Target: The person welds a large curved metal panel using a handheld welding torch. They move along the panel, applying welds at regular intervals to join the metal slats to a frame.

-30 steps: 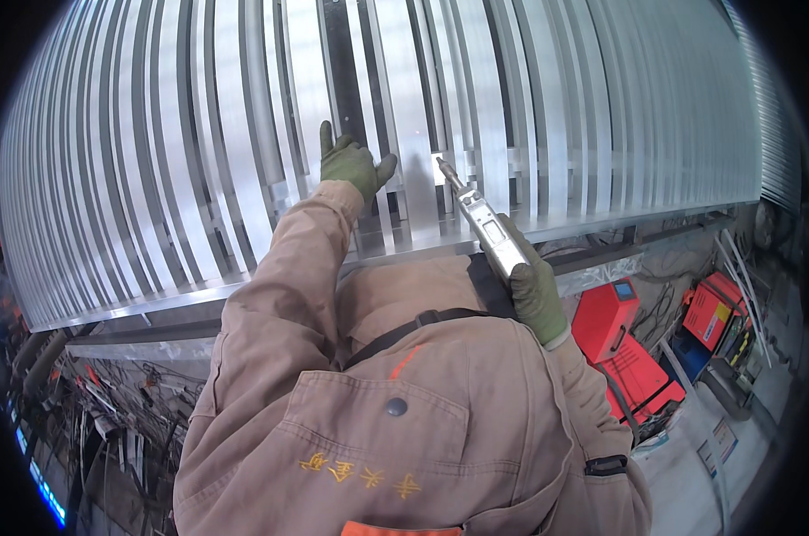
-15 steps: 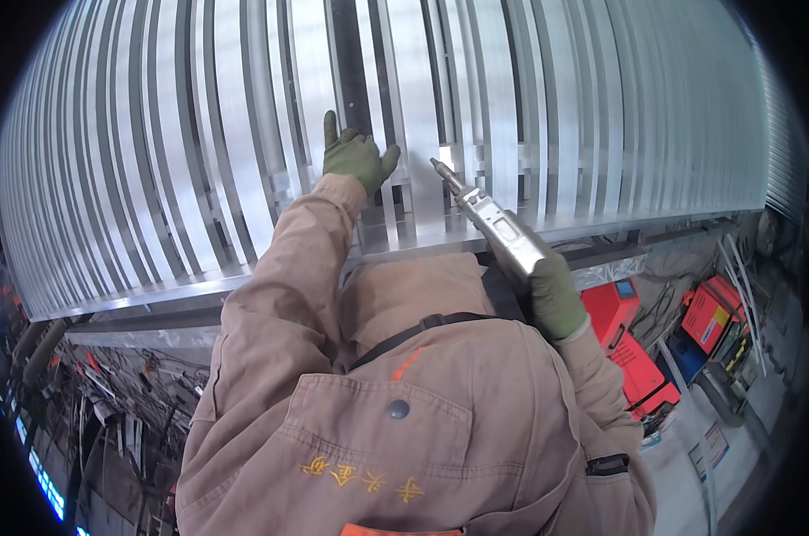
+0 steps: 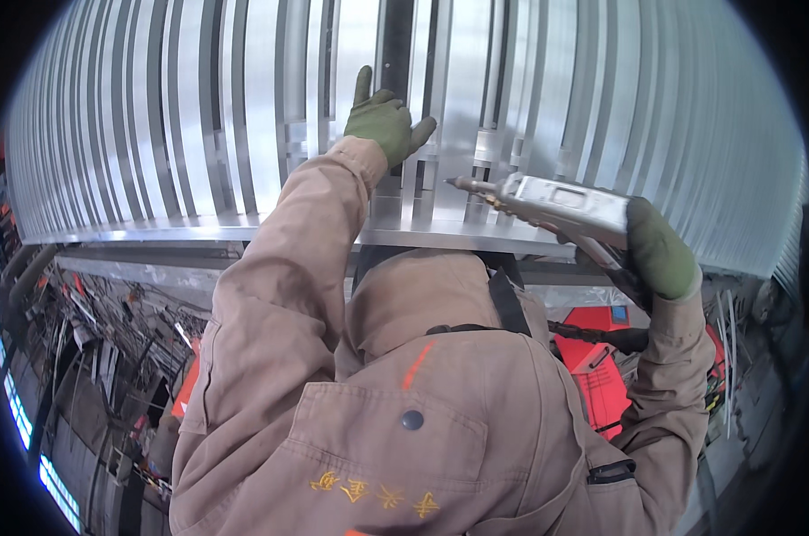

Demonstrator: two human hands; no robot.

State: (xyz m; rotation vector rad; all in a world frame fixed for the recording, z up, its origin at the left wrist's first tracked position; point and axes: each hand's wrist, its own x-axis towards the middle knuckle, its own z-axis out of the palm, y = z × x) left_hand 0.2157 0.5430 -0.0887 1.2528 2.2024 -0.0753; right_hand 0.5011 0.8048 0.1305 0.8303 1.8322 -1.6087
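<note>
My left hand (image 3: 383, 123), in a green work glove, rests on the row of silver metal slats (image 3: 355, 67). Its thumb and index finger are spread wide, the other fingers partly bent, and nothing shows in them. On the right, my gloved right hand (image 3: 662, 250) is wrapped round the rear of a welding gun (image 3: 570, 204) with a silver body, a slim tapered nozzle and a dark handle below. The nozzle points left, above the near part of the slats and to the right below my left hand; whether it touches them I cannot tell.
A flat metal edge bar (image 3: 422, 236) runs along the slats' near side. Red equipment cases (image 3: 601, 384) stand on the floor at the right, partly behind my arm. Metal offcuts (image 3: 109, 335) lie heaped at the lower left. A dark cable or hose (image 3: 592, 334) passes by my right forearm.
The welding gun has swung from slanting upward to nearly level, as my right hand moved up and right. My left hand appears higher and further right in the shifted view, still spread.
</note>
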